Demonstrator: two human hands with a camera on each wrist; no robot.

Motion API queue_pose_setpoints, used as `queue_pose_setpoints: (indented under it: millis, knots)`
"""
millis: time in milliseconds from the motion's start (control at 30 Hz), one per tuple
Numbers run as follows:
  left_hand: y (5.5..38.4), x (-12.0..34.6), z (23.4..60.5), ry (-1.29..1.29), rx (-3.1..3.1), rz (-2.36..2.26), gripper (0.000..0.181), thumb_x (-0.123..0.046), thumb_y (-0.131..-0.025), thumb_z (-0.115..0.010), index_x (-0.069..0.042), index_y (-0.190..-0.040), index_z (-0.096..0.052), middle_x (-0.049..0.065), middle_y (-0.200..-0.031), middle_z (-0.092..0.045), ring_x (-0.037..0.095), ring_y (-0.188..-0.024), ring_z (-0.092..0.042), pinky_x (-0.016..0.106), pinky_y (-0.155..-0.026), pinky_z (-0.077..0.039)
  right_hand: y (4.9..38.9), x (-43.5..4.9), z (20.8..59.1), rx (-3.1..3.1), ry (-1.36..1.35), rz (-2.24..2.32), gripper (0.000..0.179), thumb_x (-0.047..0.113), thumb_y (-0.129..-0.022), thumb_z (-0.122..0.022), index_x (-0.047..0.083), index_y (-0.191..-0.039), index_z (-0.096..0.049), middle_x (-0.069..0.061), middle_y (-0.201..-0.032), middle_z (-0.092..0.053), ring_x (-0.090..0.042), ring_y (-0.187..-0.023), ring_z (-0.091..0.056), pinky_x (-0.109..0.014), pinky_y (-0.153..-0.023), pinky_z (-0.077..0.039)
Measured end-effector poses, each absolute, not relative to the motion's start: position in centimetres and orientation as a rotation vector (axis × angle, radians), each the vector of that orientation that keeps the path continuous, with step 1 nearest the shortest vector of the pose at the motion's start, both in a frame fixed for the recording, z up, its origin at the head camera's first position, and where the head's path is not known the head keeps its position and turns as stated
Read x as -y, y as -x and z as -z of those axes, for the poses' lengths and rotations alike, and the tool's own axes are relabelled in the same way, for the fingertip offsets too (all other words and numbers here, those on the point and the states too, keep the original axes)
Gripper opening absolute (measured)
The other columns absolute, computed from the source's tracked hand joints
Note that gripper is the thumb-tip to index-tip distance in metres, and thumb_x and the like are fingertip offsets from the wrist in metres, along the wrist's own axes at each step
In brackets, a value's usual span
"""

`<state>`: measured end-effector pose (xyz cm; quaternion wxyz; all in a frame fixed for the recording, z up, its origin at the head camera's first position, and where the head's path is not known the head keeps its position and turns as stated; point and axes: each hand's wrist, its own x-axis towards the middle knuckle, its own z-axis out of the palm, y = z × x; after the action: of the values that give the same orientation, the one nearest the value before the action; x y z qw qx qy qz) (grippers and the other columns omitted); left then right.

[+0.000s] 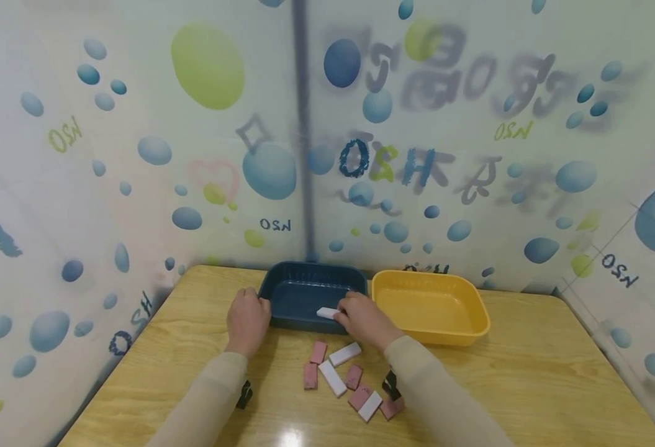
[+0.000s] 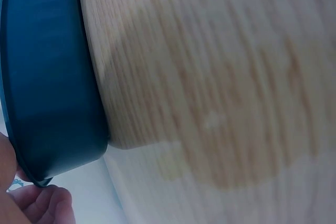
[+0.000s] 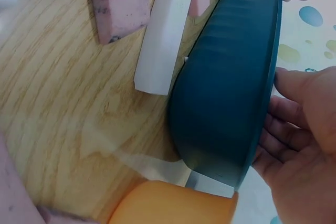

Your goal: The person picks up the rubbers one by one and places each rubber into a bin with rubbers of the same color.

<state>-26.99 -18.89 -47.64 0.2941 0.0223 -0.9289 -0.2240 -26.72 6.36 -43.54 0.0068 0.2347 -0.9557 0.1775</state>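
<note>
The left hand (image 1: 248, 320) gripped the blue tray (image 1: 299, 298) at its left end while the right hand (image 1: 367, 320) pinched a white block (image 1: 327, 312) over the near side, where a loosened pinch might have dropped it outside.

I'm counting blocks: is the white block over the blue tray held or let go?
Held: in the head view, the right hand pinches one end of the white block. Whether it touches the blue tray cannot be told.
</note>
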Motion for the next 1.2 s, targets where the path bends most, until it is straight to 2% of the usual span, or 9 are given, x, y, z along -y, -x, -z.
queue_pose_setpoints:
  millis: [367, 800, 1200]
  knots:
    - [26.6, 18.8, 47.4, -0.067, 2.493, 0.607, 0.013, 0.001, -0.088, -0.059, 0.007, -0.077, -0.058, 0.019, -0.074, -0.055, 0.031, -0.060, -0.055, 0.047, -0.057, -0.053, 27.1, -6.0, 44.0, 3.019, -0.699, -0.607, 0.021, 0.023, -0.102, -0.066, 0.005, -0.104, -0.077, -0.002, -0.090, -0.062, -0.015, -0.079, -0.055, -0.032, -0.076, -0.054]
    - [26.9, 18.8, 47.6, -0.075, 2.476, 0.584, 0.014, 0.001, -0.087, -0.059, 0.005, -0.074, -0.057, 0.017, -0.072, -0.054, 0.031, -0.059, -0.054, 0.047, -0.056, -0.052, 26.9, -6.3, 44.1, 2.968, -0.707, -0.640, 0.018, 0.021, -0.102, -0.066, 0.007, -0.099, -0.077, -0.001, -0.086, -0.060, -0.016, -0.078, -0.054, -0.034, -0.074, -0.052]
    - [26.9, 18.8, 47.6, -0.076, 2.474, 0.590, 0.014, 0.001, -0.087, -0.059, 0.004, -0.074, -0.056, 0.017, -0.072, -0.054, 0.030, -0.058, -0.053, 0.047, -0.055, -0.051, 25.6, -7.6, 43.3, 2.865, -0.729, -0.669, 0.011, 0.015, -0.099, -0.068, 0.007, -0.101, -0.076, -0.001, -0.091, -0.063, -0.016, -0.082, -0.057, -0.035, -0.077, -0.055]
